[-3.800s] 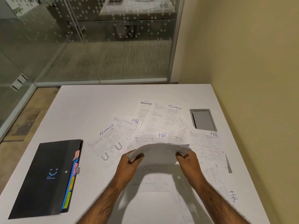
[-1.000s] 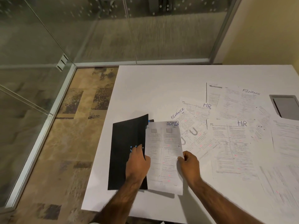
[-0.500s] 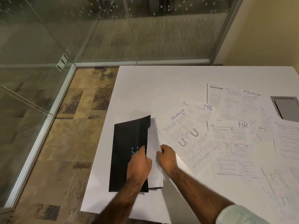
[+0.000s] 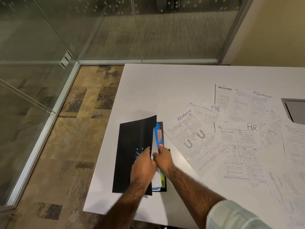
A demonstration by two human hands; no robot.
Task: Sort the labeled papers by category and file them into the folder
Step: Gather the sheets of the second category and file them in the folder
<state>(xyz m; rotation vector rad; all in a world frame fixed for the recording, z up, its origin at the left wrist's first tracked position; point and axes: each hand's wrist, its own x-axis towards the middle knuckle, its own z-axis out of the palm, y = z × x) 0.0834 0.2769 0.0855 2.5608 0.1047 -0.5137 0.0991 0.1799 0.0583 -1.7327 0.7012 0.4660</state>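
Gripping the folder (image 4: pixel 132 156) cover, left hand (image 4: pixel 143 164) touches right hand (image 4: pixel 162 158).

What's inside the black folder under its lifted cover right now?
Under the black folder cover: a white sheet's edge, blue dividers, an orange tab and a yellow-green SPORTS tab. Both hands and the cover hide the rest.

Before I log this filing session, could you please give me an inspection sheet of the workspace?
Surface: white table, far part bare.
Job's things: black folder with cover lifted; FINANCE and HR papers spread to its right.
Clutter: grey inset panel.
Hands: left hand grips the cover edge; right hand at the folder's tabs, pushing a sheet in.
Cables: nothing seen.
Surroundings: glass partition, patterned floor, yellow wall.
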